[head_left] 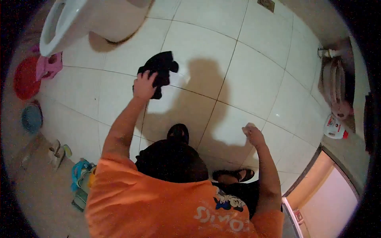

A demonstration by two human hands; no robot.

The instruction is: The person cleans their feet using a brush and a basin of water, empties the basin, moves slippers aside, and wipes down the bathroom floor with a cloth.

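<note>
My left hand [144,85] is closed on a black cloth [159,71], its fingers bent over the near side. The cloth is bunched and hangs or lies over the pale floor tiles; I cannot tell whether it touches them. On the right, my right hand [254,135] is held out low above the floor with its fingers curled together. Something small and pale [249,126] shows at the fingertips, too unclear to name. Black sandals [178,133] are on my feet between the two hands.
A white toilet [95,23] stands at the upper left. Along the left are a pink stool [50,66], a red basin [26,81] and a blue-grey basin [31,118]. A white bottle with a red cap [333,127] sits right, above a doorway [323,188]. A floor drain [266,4] is far ahead.
</note>
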